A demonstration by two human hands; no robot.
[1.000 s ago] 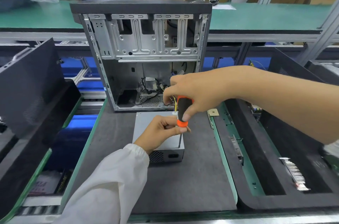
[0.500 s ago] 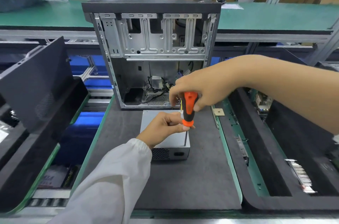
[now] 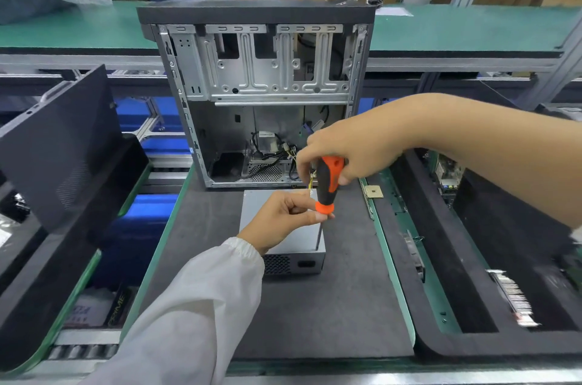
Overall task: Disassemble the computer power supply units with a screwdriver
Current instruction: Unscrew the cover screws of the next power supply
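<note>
Orange-black screwdriver (image 3: 327, 183) — right hand (image 3: 349, 148) gripping, left hand (image 3: 280, 217) pinching

Right hand (image 3: 349, 148) curled, gripping; left hand (image 3: 283, 221) pinching.

I see the grey power supply unit (image 3: 285, 246) lying flat on the mat, the orange-black screwdriver (image 3: 326, 192) standing upright on it.

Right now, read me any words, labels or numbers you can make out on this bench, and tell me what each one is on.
"PRIME": on a dark box in the bin at lower left, lettering running up its side.
Paper beside that box: print too blurred to read.
White tag on the cables inside the computer case: too small to read.
Power supply unit and screwdriver: no readable text.
</note>
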